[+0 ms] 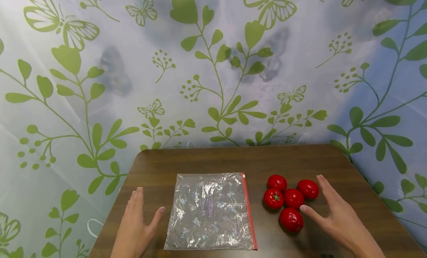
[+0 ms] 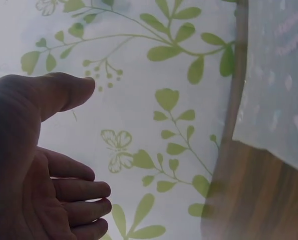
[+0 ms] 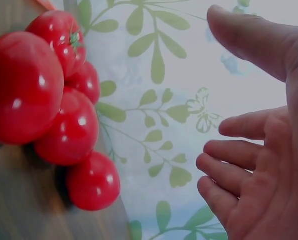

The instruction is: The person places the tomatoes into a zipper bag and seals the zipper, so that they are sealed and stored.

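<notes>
A clear plastic zip bag (image 1: pixel 210 213) with a red slider edge and a butterfly print lies flat on the table. To its right sits a cluster of several red tomatoes (image 1: pixel 294 198), one showing a green stem top (image 3: pixel 74 41). My left hand (image 1: pixel 135 224) is held to the left of the bag, fingers straight and thumb apart, with nothing in it. On the other side, my right hand (image 1: pixel 340 217) stands just right of the tomatoes, also empty, its thumb tip overlapping the cluster's edge in the head view. In the right wrist view the tomatoes are left of the spread fingers (image 3: pixel 234 155).
The brown wood-grain table (image 1: pixel 233 159) has rounded far corners. Behind and beside it hangs a pale curtain (image 1: pixel 133 65) printed with green leaves and butterflies. A small dark object (image 1: pixel 327 255) shows at the bottom edge, and a white loop (image 1: pixel 89 228) hangs at the left.
</notes>
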`<state>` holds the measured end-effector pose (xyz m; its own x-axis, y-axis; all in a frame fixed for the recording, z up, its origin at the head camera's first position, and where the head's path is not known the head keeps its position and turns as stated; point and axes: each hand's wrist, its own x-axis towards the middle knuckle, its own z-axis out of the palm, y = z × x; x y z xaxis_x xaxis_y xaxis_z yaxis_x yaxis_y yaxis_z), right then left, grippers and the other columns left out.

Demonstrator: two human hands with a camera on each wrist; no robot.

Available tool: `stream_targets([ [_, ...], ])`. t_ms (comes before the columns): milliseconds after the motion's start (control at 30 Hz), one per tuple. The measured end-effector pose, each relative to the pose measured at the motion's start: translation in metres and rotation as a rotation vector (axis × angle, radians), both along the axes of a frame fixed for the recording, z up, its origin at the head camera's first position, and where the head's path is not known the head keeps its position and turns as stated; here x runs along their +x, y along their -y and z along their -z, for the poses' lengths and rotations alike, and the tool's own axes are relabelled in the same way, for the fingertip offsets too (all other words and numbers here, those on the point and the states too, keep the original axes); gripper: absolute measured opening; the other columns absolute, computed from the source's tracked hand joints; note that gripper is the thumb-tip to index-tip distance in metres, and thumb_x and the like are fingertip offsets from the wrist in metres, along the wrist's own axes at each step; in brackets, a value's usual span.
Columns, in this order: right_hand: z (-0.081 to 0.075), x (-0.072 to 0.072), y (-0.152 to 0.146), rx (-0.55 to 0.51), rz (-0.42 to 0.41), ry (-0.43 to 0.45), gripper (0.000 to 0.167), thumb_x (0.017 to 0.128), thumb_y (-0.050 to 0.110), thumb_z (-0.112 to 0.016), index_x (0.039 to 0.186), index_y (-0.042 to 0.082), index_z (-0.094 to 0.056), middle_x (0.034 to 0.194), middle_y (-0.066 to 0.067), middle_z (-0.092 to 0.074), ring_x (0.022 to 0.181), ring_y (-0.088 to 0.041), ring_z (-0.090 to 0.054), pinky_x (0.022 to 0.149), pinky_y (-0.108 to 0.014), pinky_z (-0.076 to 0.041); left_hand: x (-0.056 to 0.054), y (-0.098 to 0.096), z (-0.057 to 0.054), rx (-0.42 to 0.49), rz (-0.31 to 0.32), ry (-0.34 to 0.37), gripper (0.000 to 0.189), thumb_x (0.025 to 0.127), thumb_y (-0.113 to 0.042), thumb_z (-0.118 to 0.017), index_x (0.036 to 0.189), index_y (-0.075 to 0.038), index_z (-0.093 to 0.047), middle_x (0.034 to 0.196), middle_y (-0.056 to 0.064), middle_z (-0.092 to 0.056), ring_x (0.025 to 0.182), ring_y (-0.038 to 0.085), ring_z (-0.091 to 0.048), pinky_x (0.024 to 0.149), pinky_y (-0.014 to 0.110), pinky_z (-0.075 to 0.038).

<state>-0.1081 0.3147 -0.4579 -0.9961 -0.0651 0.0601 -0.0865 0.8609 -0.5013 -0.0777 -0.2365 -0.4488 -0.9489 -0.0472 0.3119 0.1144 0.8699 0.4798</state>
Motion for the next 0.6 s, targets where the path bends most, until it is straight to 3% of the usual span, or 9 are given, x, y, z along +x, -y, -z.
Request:
stream_targets([
  [167,-0.005,-0.001,0.011,0.011,-0.022,-0.047,0.116,0.093,0.058,-0.083,0.175,0.005,-0.019,0.174,-0.033,-0.032,0.147,-0.063,-0.045,0.107,-0.082,-0.042,0.002,-0.013,-0.007,0.03,0.015,-0.021,0.097,0.097,-0.036,-0.083,0.162,0.016,-0.033,0.168,0.038,-0.038,0.154,0.061,-0.038,0.117,0.076,-0.039],
  [400,-0.014,-0.007,0.035,0.006,-0.088,-0.089,0.104,0.09,0.055,-0.087,0.168,0.004,-0.04,0.165,-0.029,-0.05,0.139,-0.055,-0.058,0.104,-0.077,-0.051,0.003,-0.034,-0.017,0.057,0.064,-0.045,0.094,0.095,-0.033,-0.086,0.162,0.013,-0.038,0.169,0.033,-0.041,0.156,0.054,-0.041,0.117,0.073,-0.041],
  [600,-0.021,-0.018,0.058,-0.033,-0.137,-0.075,0.099,0.086,0.052,-0.091,0.163,0.007,-0.049,0.161,-0.022,-0.058,0.133,-0.05,-0.065,0.092,-0.066,-0.062,0.002,-0.05,-0.022,0.067,0.104,-0.065,0.09,0.093,-0.028,-0.089,0.16,0.012,-0.043,0.165,0.03,-0.048,0.154,0.051,-0.046,0.115,0.069,-0.046],
])
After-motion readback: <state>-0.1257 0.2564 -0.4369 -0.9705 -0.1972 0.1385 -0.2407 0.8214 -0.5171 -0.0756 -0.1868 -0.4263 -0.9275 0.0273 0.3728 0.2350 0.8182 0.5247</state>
